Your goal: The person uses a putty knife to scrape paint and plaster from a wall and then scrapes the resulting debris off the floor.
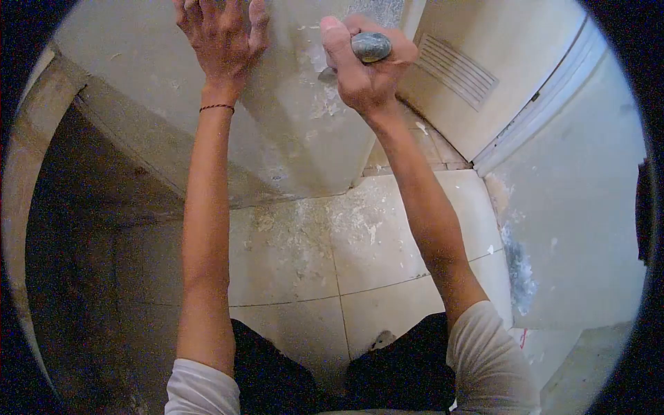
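My left hand (223, 36) lies flat with fingers spread against a pale plastered wall (290, 124), a thin dark band around its wrist. My right hand (364, 66) is closed around the grey rounded handle of a tool (371, 46), pressed to the same wall just right of the left hand. The tool's blade is mostly hidden behind the fingers; a small grey edge shows at the wall. White scraped patches mark the wall around the right hand.
A tiled floor (387, 235) speckled with white dust lies below. A pale door with a louvred vent (456, 69) stands to the right, next to a white frame (539, 111). Another plastered wall (574, 228) rises at right. A dark recess (90, 228) lies at left.
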`<state>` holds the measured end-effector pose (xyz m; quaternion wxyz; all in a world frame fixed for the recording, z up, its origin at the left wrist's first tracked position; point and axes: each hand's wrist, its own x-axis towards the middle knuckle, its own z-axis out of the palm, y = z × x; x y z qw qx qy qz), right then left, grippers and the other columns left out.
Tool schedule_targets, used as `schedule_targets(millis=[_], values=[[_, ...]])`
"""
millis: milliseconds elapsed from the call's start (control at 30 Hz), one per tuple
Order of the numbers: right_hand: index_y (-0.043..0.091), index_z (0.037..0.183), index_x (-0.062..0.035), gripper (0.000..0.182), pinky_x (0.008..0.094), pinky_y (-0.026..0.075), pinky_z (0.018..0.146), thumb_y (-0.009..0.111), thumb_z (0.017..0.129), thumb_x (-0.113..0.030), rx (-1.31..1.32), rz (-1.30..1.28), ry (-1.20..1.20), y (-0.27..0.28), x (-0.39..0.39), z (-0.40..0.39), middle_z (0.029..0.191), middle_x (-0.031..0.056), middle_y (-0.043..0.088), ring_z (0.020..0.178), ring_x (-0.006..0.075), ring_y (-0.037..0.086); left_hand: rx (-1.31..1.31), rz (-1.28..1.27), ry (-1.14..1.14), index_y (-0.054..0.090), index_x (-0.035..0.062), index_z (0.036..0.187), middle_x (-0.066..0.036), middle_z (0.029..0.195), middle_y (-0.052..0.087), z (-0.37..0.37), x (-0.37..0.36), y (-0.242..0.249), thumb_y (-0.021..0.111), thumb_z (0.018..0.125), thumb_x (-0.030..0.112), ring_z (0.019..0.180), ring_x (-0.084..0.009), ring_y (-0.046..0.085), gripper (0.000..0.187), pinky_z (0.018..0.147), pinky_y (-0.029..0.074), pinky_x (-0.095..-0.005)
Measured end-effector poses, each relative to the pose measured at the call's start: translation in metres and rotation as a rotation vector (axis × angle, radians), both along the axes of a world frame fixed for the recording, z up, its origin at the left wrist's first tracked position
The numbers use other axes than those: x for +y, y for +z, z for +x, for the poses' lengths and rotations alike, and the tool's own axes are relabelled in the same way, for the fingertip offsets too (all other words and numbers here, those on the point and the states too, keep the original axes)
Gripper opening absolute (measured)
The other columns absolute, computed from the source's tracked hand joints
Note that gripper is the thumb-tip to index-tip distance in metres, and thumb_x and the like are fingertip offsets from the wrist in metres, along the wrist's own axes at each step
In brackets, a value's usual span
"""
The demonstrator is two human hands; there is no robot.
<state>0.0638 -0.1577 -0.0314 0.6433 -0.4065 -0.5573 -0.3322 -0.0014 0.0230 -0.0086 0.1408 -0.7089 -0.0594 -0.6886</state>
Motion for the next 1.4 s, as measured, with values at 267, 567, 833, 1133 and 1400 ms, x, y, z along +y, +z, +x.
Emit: schedule_targets(millis=[267, 567, 833, 1133, 1400], values=[[0.063, 0.061, -0.0070, 0.029, 0.0293, 0.041, 0.044, 0.079, 0.083, -0.015, -0.011, -0.008, -0.078, 0.013, -0.017, -0.027, 0.050, 0.0030, 0.054, 0.042, 0.0134, 0.050, -0.002, -0.002, 0.036, 0.044, 0.0193, 0.155, -0.014, 0.163, 0.033, -0.003, -0.003, 0.001, 0.038, 0.100, 0.035, 0.150, -0.0314, 0.030, 0.057, 0.124, 0.012, -0.0521], [0.057, 0.059, -0.0071, 0.034, 0.0335, 0.039, 0.046, 0.076, 0.086, -0.016, 0.095, 0.080, -0.027, 0.006, -0.020, -0.026, 0.049, 0.0043, 0.044, 0.044, 0.0157, 0.045, 0.024, -0.028, -0.020, 0.046, 0.0184, 0.153, -0.014, 0.162, 0.034, -0.008, -0.005, 0.001, 0.044, 0.097, 0.028, 0.149, -0.0314, 0.031, 0.057, 0.124, 0.011, -0.0498], [0.063, 0.066, -0.0087, 0.026, 0.0353, 0.041, 0.047, 0.077, 0.085, -0.021, 0.026, -0.126, -0.085, 0.012, -0.038, -0.026, 0.055, 0.0085, 0.055, 0.044, 0.0244, 0.052, 0.018, -0.028, -0.015, 0.045, 0.0169, 0.154, -0.015, 0.161, 0.036, -0.009, -0.005, 0.002, 0.045, 0.096, 0.027, 0.148, -0.0313, 0.031, 0.059, 0.124, 0.010, -0.0503], [0.064, 0.067, -0.0046, 0.025, 0.0275, 0.037, 0.044, 0.072, 0.089, -0.011, -0.099, -0.042, -0.057, 0.025, -0.041, -0.030, 0.051, 0.0033, 0.057, 0.042, 0.0115, 0.050, 0.023, -0.022, -0.026, 0.044, 0.0169, 0.154, -0.015, 0.161, 0.035, -0.009, -0.003, 0.003, 0.045, 0.096, 0.028, 0.149, -0.0320, 0.030, 0.059, 0.124, 0.009, -0.0507], [0.060, 0.062, -0.0083, 0.030, 0.0339, 0.039, 0.044, 0.074, 0.087, -0.018, -0.065, -0.058, -0.207, 0.012, -0.021, -0.019, 0.050, 0.0069, 0.048, 0.040, 0.0204, 0.045, 0.024, -0.008, 0.003, 0.044, 0.0169, 0.154, -0.016, 0.161, 0.034, -0.009, -0.003, 0.001, 0.045, 0.096, 0.029, 0.148, -0.0320, 0.031, 0.060, 0.124, 0.010, -0.0503]])
